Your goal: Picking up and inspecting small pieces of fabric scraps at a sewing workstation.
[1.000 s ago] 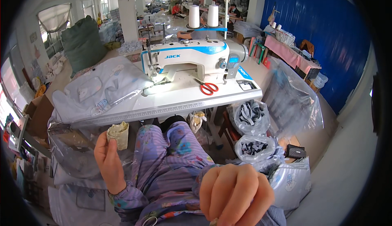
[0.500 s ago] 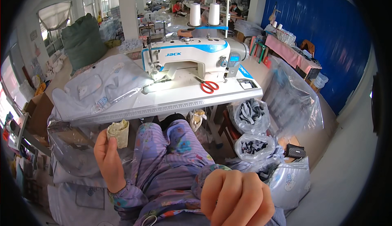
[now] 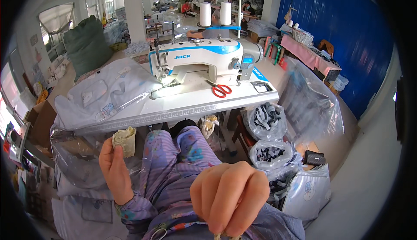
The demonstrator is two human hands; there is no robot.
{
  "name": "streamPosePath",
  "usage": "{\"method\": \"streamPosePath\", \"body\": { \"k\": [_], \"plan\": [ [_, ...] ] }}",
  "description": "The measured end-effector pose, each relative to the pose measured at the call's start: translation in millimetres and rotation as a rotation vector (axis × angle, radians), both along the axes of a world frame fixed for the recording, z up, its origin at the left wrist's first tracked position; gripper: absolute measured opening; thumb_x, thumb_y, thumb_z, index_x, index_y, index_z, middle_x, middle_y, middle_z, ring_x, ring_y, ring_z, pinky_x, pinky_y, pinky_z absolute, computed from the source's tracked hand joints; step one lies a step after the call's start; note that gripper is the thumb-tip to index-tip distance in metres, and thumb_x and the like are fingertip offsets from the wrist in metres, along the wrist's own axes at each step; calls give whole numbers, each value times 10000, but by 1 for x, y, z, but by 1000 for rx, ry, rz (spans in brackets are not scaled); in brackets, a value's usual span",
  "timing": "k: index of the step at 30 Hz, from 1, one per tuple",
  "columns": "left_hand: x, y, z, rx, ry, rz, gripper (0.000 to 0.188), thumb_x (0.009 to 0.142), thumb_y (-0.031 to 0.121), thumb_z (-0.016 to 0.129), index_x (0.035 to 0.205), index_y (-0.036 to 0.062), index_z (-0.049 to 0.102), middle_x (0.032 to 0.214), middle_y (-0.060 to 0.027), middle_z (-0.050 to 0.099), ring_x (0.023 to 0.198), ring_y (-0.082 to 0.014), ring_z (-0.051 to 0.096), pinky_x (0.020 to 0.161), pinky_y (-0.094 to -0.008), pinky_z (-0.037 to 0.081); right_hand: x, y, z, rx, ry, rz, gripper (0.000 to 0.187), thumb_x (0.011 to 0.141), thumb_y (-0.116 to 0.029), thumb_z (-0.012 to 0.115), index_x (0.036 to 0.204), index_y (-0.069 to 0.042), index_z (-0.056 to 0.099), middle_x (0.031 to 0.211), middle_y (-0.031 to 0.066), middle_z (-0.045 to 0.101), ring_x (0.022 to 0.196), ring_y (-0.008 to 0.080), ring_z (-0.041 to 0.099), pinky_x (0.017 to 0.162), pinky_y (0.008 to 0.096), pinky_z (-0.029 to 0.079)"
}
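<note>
Has printed grey fabric (image 3: 102, 94) on the tabletop (image 3: 191, 106) at left, then a sewing machine (image 3: 202, 51), red-handled scissors (image 3: 216, 86), and clear bags (image 3: 276, 132) of grey strips (image 3: 265, 117) below; grips a pale roll (image 3: 124, 142) in the closed fingers of the left hand (image 3: 116, 170), near the tabletop's edge; pinches a half-hidden pale bit (image 3: 218, 236) in the right hand's (image 3: 230, 192) bunched fingers, blocking the lap (image 3: 182, 175)

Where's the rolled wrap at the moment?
In the head view, the rolled wrap is left of centre, pinched in the left hand, just below the sewing table's front edge and left of the person's knees.
</note>
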State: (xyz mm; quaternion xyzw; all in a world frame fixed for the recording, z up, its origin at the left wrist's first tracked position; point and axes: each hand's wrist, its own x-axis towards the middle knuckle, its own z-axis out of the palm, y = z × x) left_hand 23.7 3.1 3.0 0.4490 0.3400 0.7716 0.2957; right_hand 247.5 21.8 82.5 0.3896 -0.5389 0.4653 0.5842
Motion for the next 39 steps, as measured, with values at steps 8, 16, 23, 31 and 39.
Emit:
{"method": "streamPosePath", "body": {
  "k": [8, 16, 23, 31, 39],
  "plan": [
    [-3, 0, -2, -6, -29, -7, 305, 962, 72, 560, 1219, -93, 538, 1110, -81, 630, 1002, -115, 583, 905, -247, 427, 3, 6, 1, -123, -92, 141, 26, 881, 10, 616, 860, 15, 630, 909, 206, 639, 591, 187, 603, 539, 291, 493],
    [-2, -2, 0, -2, -15, -4, 331, 958, 99, 568, 1222, -97, 536, 1112, -83, 628, 999, -109, 578, 901, -241, 423, 5, 24, -6, 138, -259, 554, 54, 898, -35, 643, 897, 4, 680, 1019, 184, 632, 763, 222, 645, 655, 297, 526],
    [-3, 0, -1, -27, 4, 15, 325, 959, 93, 551, 1224, -94, 537, 1108, -82, 626, 995, -106, 575, 898, -238, 420, -5, 22, 7, 212, -196, 602, 48, 882, -19, 660, 884, 27, 674, 980, 225, 664, 777, 251, 675, 634, 298, 557],
    [-2, -2, -1, -46, 13, 33, 316, 959, 92, 542, 1213, -95, 538, 1102, -83, 627, 995, -113, 577, 901, -245, 421, -3, 17, 10, 192, -205, 666, 62, 873, 1, 663, 875, 61, 677, 937, 263, 673, 791, 324, 695, 686, 351, 596],
    [-2, -1, -1, -38, 3, 16, 316, 961, 93, 548, 1214, -96, 537, 1114, -85, 625, 1005, -113, 575, 906, -246, 420, 1, 26, -10, 159, -236, 598, 53, 865, -35, 689, 894, 3, 667, 1020, 220, 666, 833, 242, 676, 676, 280, 553]
  ]
}}
